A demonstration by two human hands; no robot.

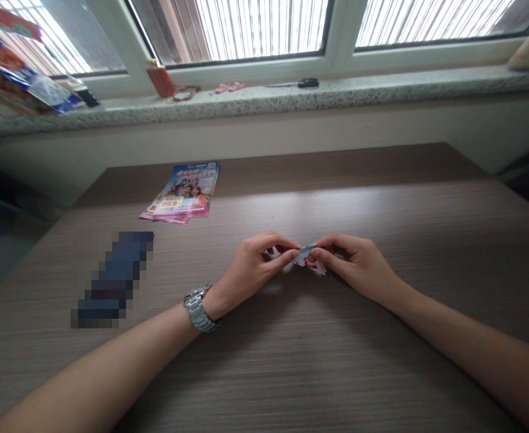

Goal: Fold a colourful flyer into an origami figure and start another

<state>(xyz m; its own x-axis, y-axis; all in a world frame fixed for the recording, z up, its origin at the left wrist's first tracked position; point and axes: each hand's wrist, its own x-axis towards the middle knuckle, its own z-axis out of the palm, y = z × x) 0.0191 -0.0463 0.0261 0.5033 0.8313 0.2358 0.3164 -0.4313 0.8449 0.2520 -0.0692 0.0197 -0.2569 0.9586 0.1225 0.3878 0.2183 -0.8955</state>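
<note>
A small folded piece of printed paper [306, 255], light blue, white and red, is held up between my two hands over the middle of the table. My left hand [261, 260], with a metal watch [200, 308] on the wrist, pinches its left end between thumb and forefinger. On the other side, the thumb and forefinger of my right hand [357, 264] grip the upper right part. A loose flap of the paper hangs below the right fingertips. The folds are too small to make out clearly.
Farther back on the brown wooden table [264, 373] lies a stack of colourful flyers [186, 191]. A dark, pixelated oblong [115, 276] is at the left. Along the granite windowsill [373, 90] are a black-handled tool [307, 83], pink scraps [229, 88], a red object [160, 81] and colourful packaging [18, 72].
</note>
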